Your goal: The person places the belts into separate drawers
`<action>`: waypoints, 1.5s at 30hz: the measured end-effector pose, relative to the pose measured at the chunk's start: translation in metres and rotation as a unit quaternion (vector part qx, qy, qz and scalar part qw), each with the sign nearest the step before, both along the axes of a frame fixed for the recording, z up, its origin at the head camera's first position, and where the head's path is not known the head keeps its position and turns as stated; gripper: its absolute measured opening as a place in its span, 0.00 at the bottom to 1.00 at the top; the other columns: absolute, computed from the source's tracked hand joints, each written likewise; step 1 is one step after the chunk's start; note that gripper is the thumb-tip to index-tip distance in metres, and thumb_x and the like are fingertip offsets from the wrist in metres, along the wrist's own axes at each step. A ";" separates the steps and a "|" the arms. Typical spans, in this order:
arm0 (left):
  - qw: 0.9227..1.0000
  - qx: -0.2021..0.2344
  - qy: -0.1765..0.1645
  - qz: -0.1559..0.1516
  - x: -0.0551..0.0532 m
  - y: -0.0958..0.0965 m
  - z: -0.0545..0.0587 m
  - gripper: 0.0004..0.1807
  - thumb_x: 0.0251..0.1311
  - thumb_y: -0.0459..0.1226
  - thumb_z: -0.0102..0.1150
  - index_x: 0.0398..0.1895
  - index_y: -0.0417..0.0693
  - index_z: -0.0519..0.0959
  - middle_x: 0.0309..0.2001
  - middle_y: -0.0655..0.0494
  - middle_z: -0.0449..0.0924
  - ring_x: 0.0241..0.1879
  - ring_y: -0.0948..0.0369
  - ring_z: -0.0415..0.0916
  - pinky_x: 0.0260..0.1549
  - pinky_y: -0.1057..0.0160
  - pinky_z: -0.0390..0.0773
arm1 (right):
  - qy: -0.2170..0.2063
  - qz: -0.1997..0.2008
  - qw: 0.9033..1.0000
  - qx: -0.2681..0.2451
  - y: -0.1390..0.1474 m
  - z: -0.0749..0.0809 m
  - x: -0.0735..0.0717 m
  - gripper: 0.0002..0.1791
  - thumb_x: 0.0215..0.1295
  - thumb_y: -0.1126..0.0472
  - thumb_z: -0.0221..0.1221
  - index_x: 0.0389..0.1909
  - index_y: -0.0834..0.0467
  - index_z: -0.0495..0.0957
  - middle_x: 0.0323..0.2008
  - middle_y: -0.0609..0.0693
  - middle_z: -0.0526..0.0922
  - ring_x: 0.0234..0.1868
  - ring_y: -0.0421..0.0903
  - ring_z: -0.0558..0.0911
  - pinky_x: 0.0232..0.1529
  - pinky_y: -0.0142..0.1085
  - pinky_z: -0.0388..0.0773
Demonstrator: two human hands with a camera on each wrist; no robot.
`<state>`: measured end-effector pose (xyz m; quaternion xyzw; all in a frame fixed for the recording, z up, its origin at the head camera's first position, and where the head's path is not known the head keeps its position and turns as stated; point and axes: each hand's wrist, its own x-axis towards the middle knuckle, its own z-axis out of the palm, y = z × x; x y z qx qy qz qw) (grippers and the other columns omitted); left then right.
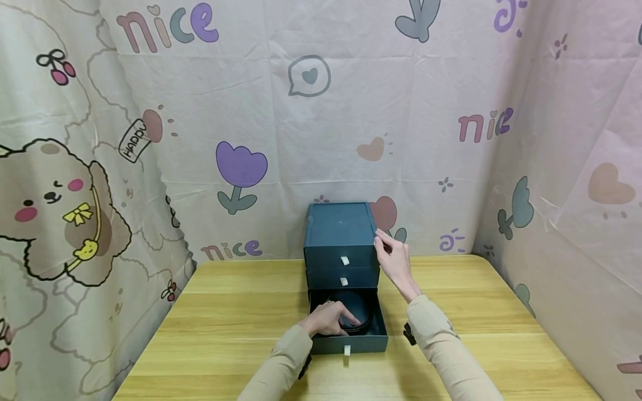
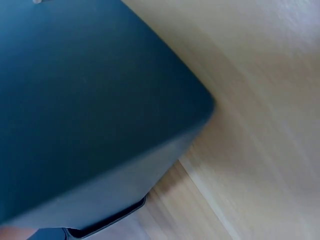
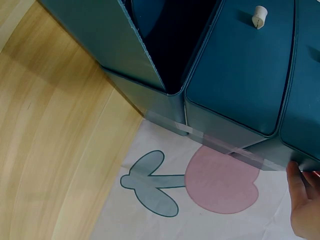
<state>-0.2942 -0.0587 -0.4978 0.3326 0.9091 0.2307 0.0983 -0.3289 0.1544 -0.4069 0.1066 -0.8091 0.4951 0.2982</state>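
A dark teal chest of small drawers (image 1: 341, 225) stands upright with its bottom drawer (image 1: 348, 345) pulled out. Inside that drawer lies a round dark case (image 1: 357, 305) with a black rim. My left hand (image 1: 328, 319) reaches in over the drawer's left side, thumb and forefinger at the case's near left edge. Its other fingers are hidden, so I cannot tell whether it grips the case. With its fingertips, my right hand (image 1: 394, 260) touches the chest's right side near the top front corner. In the right wrist view its fingers (image 3: 297, 187) lie against that side wall.
Two upper drawers are closed, each with a white pull tab (image 1: 344, 260). The chest stands on a wood-grain table (image 1: 241, 312), near its back edge. Behind and beside it hangs a printed cloth (image 1: 311, 128).
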 end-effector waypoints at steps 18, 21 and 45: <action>0.993 0.091 -0.064 -0.040 -0.002 -0.004 0.007 0.18 0.53 0.30 0.74 0.49 0.48 0.88 0.49 0.54 0.89 0.45 0.64 0.86 0.44 0.74 0.81 | -0.001 -0.001 1.000 0.003 0.000 0.000 0.001 0.19 0.74 0.60 0.56 0.60 0.63 0.80 0.61 0.58 0.82 0.54 0.55 0.86 0.52 0.48 0.82; 0.990 0.111 -0.080 -0.043 -0.002 -0.005 0.008 0.18 0.55 0.32 0.73 0.51 0.45 0.87 0.50 0.52 0.88 0.47 0.61 0.86 0.46 0.73 0.81 | -0.003 -0.004 1.000 0.007 0.000 0.000 0.000 0.19 0.74 0.60 0.56 0.61 0.62 0.80 0.61 0.58 0.82 0.54 0.54 0.86 0.52 0.48 0.81; 0.968 0.237 -0.084 -0.019 0.025 -0.018 0.022 0.19 0.62 0.38 0.68 0.52 0.33 0.84 0.43 0.45 0.89 0.43 0.56 0.88 0.44 0.72 0.82 | -0.004 0.001 1.000 0.008 0.000 0.000 0.000 0.19 0.75 0.59 0.55 0.61 0.63 0.80 0.61 0.59 0.81 0.55 0.55 0.85 0.54 0.49 0.81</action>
